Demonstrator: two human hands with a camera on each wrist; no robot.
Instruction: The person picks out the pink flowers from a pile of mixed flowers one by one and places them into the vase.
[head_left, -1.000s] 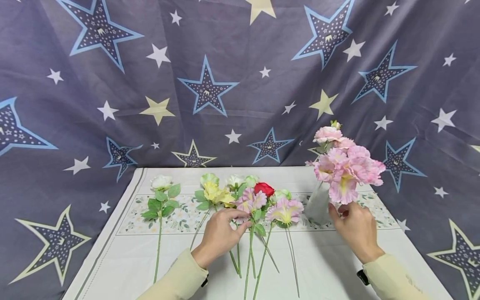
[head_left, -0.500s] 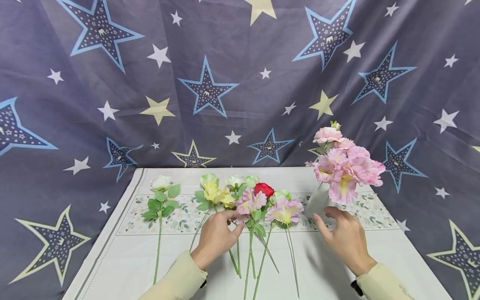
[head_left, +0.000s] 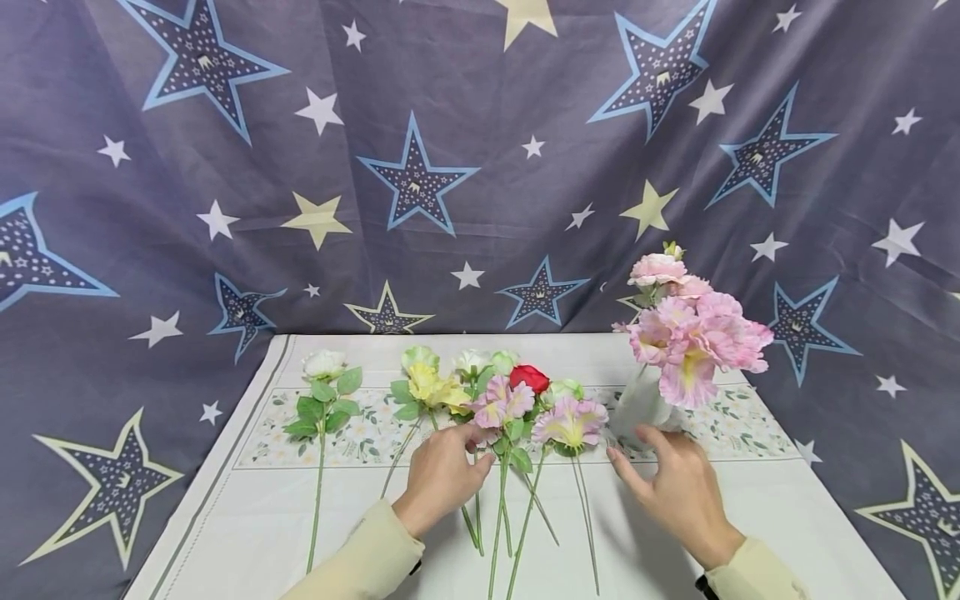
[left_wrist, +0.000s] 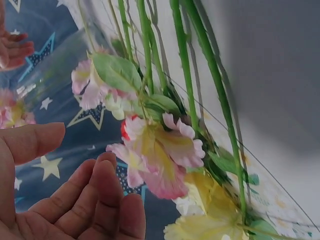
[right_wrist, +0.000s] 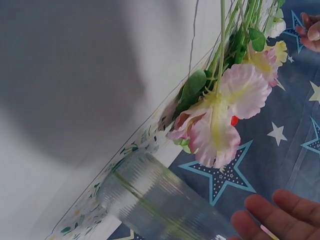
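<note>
In the head view my left hand (head_left: 441,477) hovers by a pink-and-yellow artificial flower (head_left: 501,403) lying in the middle group. The left wrist view shows a gap between thumb and loosely bent fingers, with that flower (left_wrist: 160,155) just beyond the fingertips. My right hand (head_left: 678,493) is in front of the clear ribbed vase (head_left: 637,408), its thumb and fingers spread and holding nothing. Several pink flowers (head_left: 693,337) stand in the vase, and stems show through its glass (right_wrist: 150,195). A second pink-and-yellow flower (head_left: 572,423) lies between the two hands.
Around the left hand lie a yellow flower (head_left: 435,387), a red rose (head_left: 529,378) and pale green blooms, their stems crossing toward the front. A white rose (head_left: 324,365) lies apart at the left. A star-patterned curtain (head_left: 465,167) hangs behind the white table (head_left: 225,533).
My right hand has moved away from the pink flowers at the vase, leftward and slightly down. The left hand has barely shifted beside the lying flowers.
</note>
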